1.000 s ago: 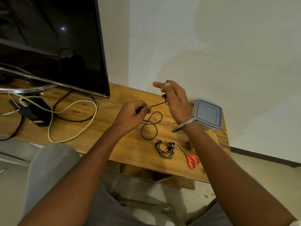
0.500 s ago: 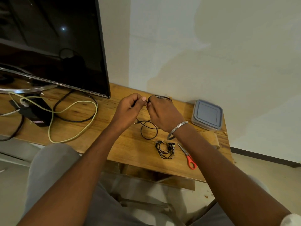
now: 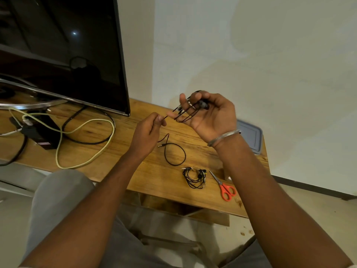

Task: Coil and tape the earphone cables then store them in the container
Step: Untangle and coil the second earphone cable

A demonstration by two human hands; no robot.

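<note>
My right hand (image 3: pixel 210 115) is raised palm up above the wooden table (image 3: pixel 135 167), with several loops of a black earphone cable (image 3: pixel 185 113) wound around its fingers and the earbuds under the thumb. My left hand (image 3: pixel 148 130) pinches the same cable just left of those loops. The cable's free end (image 3: pixel 174 153) hangs down and lies in a loop on the table, its jack plug showing. A second coiled black earphone (image 3: pixel 195 177) lies near the front edge. The grey lidded container (image 3: pixel 250 136) sits at the back right, partly hidden by my right wrist.
Red-handled scissors (image 3: pixel 225 187) lie right of the coiled earphone. A television (image 3: pixel 63 55) stands at the left, with a black box (image 3: pixel 40 130) and yellow-green and black cables (image 3: pixel 85 144) on the table in front of it. The wall is close behind.
My right hand has turned palm up and lifted away from the left hand, adding a loop of cable around its fingers. The left hand stayed pinching the cable. The slack on the table has shortened.
</note>
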